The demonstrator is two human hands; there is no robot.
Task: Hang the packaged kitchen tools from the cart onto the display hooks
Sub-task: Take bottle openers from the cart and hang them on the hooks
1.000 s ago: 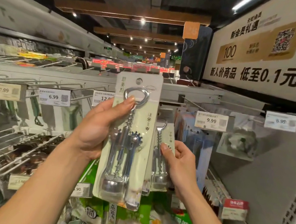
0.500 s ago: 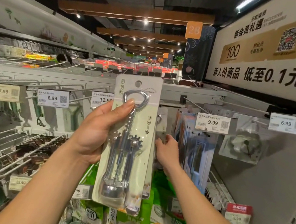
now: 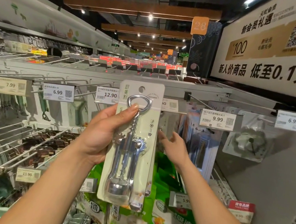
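Observation:
My left hand (image 3: 103,134) grips a packaged chrome wing corkscrew (image 3: 131,146) on a pale green and white card, held upright in front of the display. Its thumb lies across the bottle-opener head, and the card's hang hole sits at the top. My right hand (image 3: 173,146) reaches behind the card's right edge with fingers spread, holding nothing. More corkscrew packs hang behind the card and are mostly hidden by it. A bare display hook (image 3: 198,101) juts out just right of the card's top.
Price tags read 12.90 (image 3: 107,95), 9.99 (image 3: 217,119) and 6.99 (image 3: 294,121). Packaged knives (image 3: 200,140) hang right of my right hand. Long wire hooks (image 3: 19,141) with dark items fill the left. Green packs (image 3: 160,219) hang below.
My right hand has let go of the pack hanging behind and spread its fingers. The view has risen slightly. My left hand keeps the corkscrew pack upright.

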